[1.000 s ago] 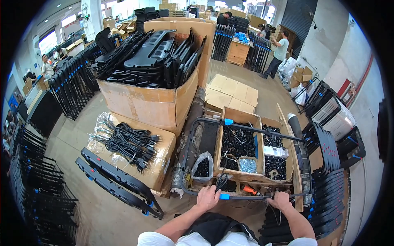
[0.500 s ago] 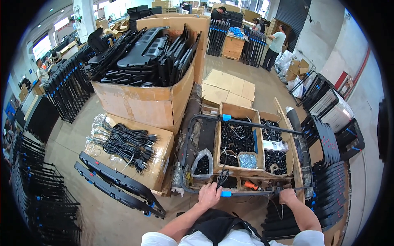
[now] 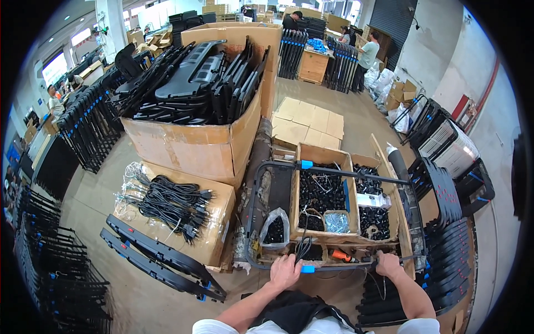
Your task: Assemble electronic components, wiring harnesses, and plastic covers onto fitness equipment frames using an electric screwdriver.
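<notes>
A black tubular frame (image 3: 345, 172) with blue sleeves lies across the wooden parts bin in front of me. My left hand (image 3: 285, 271) is closed at the near bar, beside a blue sleeve (image 3: 307, 269). A looped bundle of black cable (image 3: 303, 248) rises from its fingers. Farther right on the same bar, my right hand (image 3: 388, 264) is closed; a small dark piece shows by its fingertips, too hidden to name. A thin cable (image 3: 380, 288) hangs below that hand.
Black fittings fill the wooden bin (image 3: 356, 238), with silver screws (image 3: 336, 222) in one compartment. An orange-handled tool (image 3: 341, 255) lies near the bar. Left stand a carton of coiled power cords (image 3: 172, 203), curved black rails (image 3: 158, 250) and a large box (image 3: 178, 143) of black panels.
The view has tilted slightly, so the frame and bin sit a little lower. Both hands stay at the near bar; the right has shifted slightly.
</notes>
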`<state>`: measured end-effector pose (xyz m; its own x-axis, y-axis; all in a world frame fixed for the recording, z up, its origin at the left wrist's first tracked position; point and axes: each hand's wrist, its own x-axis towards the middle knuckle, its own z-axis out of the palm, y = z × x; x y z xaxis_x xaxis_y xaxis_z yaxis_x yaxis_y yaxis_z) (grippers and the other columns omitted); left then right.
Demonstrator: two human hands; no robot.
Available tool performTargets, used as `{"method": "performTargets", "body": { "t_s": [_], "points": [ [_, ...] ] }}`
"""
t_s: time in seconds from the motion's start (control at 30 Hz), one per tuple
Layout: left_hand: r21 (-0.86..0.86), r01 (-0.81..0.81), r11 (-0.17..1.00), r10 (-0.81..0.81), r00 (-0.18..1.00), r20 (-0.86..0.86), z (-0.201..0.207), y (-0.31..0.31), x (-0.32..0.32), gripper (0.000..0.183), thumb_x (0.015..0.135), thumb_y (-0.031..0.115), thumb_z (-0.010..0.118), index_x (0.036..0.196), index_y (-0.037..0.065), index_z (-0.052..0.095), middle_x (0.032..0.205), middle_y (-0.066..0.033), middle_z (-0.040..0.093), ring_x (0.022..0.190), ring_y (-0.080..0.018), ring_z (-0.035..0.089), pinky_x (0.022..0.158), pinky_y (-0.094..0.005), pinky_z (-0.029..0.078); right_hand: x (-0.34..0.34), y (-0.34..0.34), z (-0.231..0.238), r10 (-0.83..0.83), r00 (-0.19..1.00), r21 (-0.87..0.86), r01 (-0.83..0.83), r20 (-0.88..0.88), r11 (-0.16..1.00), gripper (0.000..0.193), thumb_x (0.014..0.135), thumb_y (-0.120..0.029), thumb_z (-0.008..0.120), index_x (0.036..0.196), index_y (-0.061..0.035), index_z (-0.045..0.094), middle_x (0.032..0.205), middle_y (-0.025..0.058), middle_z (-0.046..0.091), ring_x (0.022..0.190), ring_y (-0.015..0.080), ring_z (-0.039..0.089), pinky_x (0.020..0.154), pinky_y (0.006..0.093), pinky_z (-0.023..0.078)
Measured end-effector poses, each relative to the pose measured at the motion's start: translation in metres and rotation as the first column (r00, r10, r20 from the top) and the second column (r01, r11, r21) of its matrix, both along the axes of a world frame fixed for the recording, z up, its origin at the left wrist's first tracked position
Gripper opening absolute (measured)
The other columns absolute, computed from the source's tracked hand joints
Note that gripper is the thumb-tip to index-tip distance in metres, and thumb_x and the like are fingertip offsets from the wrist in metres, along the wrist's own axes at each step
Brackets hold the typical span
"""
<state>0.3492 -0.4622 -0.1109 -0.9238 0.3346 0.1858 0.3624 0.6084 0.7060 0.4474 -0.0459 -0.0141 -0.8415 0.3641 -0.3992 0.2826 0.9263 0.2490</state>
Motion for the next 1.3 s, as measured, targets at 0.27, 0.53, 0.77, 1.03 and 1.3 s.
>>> {"method": "performTargets", "body": {
  "t_s": [0.27,0.53,0.77,1.03,1.3],
  "points": [
    [-0.004,0.022,1.0,-0.022,1.0,0.016,0.005,-0.001,0.005,0.033,0.1,0.034,0.065,0.091,0.003,0.061,0.087,-0.0242,0.068,0.084,-0.0451,0.066,0.079,-0.0546,0.052,0.024,-0.001,-0.012,-0.083,0.992,-0.039,0.087,0.09,0.995,0.034,0.085,-0.023,0.065,0.11,-0.0072,0.08,0.113,0.0219,0.078,0.108,0.0365,0.076,0.091,0.0468,0.061],
    [-0.01,0.056,0.998,-0.055,0.998,0.033,0.004,-0.004,-0.003,0.034,0.101,0.036,0.063,0.092,0.003,0.062,0.09,-0.0249,0.069,0.086,-0.0457,0.065,0.08,-0.0553,0.052,0.028,0.003,-0.012,0.037,0.986,0.108,-0.055,0.16,0.993,0.035,0.087,-0.026,0.066,0.112,-0.0025,0.073,0.105,0.0207,0.078,0.099,0.0357,0.077,0.088,0.0473,0.061],
    [-0.011,0.059,0.998,-0.059,0.997,0.042,0.0,-0.007,-0.003,0.033,0.101,0.035,0.064,0.092,0.003,0.062,0.089,-0.0231,0.068,0.085,-0.0446,0.066,0.08,-0.0545,0.052,-0.005,-0.029,0.011,-0.019,0.999,-0.04,0.021,0.037,0.999,0.049,0.089,-0.033,0.069,0.123,-0.0002,0.057,0.103,0.023,0.076,0.098,0.0409,0.076,0.086,0.0521,0.061],
    [-0.001,0.073,0.997,-0.073,0.997,0.027,0.005,-0.006,-0.003,0.032,0.1,0.034,0.065,0.092,0.003,0.061,0.088,-0.0226,0.068,0.086,-0.044,0.066,0.079,-0.0537,0.051,0.022,-0.021,-0.033,-0.096,0.979,-0.153,0.069,-0.178,0.986,0.038,0.1,-0.032,0.061,0.112,0.0037,0.055,0.094,0.0287,0.073,0.092,0.0459,0.074,0.083,0.0547,0.059],
    [0.237,0.088,0.967,-0.053,0.987,-0.152,0.028,-0.008,-0.002,0.028,0.104,0.03,0.063,0.099,0.003,0.061,0.088,-0.0241,0.067,0.086,-0.0478,0.066,0.077,-0.0561,0.051,-0.024,-0.091,-0.001,-0.312,0.891,-0.245,0.238,-0.329,0.94,0.049,0.1,-0.043,0.06,0.112,0.0045,0.067,0.1,0.0286,0.075,0.094,0.0472,0.074,0.088,0.0563,0.058]
  ]
}}
